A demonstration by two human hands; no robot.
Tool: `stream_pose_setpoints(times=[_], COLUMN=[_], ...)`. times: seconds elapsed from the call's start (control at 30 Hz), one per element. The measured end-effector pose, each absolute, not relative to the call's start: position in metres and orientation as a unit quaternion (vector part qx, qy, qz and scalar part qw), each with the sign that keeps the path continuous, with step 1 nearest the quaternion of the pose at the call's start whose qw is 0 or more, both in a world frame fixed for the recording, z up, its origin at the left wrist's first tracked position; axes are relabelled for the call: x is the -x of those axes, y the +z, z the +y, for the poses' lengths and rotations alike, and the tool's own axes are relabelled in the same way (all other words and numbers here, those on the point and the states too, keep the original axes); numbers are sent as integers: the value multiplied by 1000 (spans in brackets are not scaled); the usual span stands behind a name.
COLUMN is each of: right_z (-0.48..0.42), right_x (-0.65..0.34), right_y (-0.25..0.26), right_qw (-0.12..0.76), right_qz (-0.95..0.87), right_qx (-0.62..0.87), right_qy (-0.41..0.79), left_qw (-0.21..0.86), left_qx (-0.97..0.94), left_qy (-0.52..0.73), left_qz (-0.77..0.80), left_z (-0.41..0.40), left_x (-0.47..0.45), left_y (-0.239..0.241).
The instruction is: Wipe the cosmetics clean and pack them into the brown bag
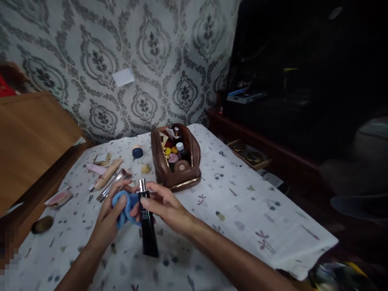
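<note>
Slim black tube w/ shiny silver cap: cap on, held up near-vert., cap end at top, wider flat end at btm, slight tilt. Small pale lettering on front, too tiny to read. Soft light-blue fabric cloth: crumpled, bunched up in hand, just L of tube's upper pt.; contact unclear.

Printed cloth | brown bag | tubes | dark jar | pink compact

We look from our head, near, above left hand and right hand, forward and down, wall beyond
</note>
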State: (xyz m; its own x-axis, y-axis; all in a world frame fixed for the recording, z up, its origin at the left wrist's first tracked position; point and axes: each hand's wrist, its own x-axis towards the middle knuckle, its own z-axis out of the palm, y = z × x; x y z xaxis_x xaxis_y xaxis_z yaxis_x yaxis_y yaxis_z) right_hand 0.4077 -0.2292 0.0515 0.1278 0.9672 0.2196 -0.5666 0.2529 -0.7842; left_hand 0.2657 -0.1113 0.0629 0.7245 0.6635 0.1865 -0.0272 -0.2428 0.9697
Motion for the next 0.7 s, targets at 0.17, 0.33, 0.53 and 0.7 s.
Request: stream_pose_setpoints(times=[0.17, 0.33, 0.53, 0.7], right_z=[-271, -310, -333, -340], right_x=[-427, -451, -483, -515], right_y=[63, 57, 60, 86], right_qw=[767, 726, 714, 754], right_qz=[-359, -380, -375, -323], right_qx=[350, 477, 531, 550], right_qy=[400, 318, 261, 157], left_qw=[640, 681, 642, 638], left_qx=[-749, -717, -746, -745], left_qy=[95, -88, -108, -33], left_qz=[144, 117, 139, 192], left_z=[-121, -127, -129, -119], left_x=[-273, -296, -319, -318], left_y=[46, 37, 38, 12])
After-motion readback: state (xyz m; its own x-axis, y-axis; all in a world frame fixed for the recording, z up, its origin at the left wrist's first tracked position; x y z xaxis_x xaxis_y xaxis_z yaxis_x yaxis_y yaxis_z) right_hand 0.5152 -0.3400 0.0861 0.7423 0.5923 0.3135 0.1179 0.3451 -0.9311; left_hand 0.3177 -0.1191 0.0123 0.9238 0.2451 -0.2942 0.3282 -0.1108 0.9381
